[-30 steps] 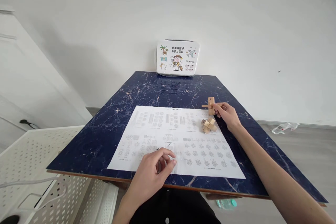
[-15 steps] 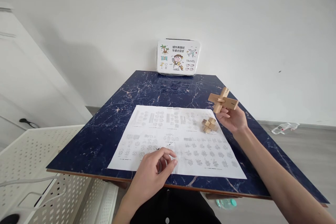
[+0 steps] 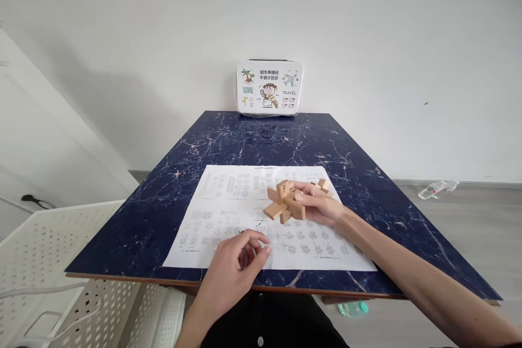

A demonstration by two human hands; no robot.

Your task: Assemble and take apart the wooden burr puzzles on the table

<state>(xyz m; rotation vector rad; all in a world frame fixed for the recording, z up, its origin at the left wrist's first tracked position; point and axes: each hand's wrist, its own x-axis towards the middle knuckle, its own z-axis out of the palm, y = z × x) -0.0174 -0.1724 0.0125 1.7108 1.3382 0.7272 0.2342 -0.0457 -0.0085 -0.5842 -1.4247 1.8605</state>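
My right hand [image 3: 320,205] grips a wooden interlocking burr puzzle [image 3: 285,202] over the printed sheet [image 3: 220,179]. The puzzle is light wood, its flat pieces crossing and sticking out several ways, with dark marks on some faces. Behind my right hand, a second, smaller wooden burr puzzle [image 3: 323,185] rests on the sheet, partly hidden. My left hand [image 3: 240,258] lies at the sheet's near edge, fingers loosely curled and thumb a little apart from them. Nothing shows in it. Rows of small grey diagrams cover the paper.
The table [image 3: 171,174] has a dark blue marbled top. A white case [image 3: 269,88] with cartoon prints stands at its far edge, by the wall. A white perforated cart [image 3: 49,234] is at the left. Plastic bottles [image 3: 436,190] lie on the floor at right.
My right hand has brought the larger puzzle left and down from the table's right side to above the sheet's middle, turning it. My left hand keeps its pose. The view has shifted slightly.
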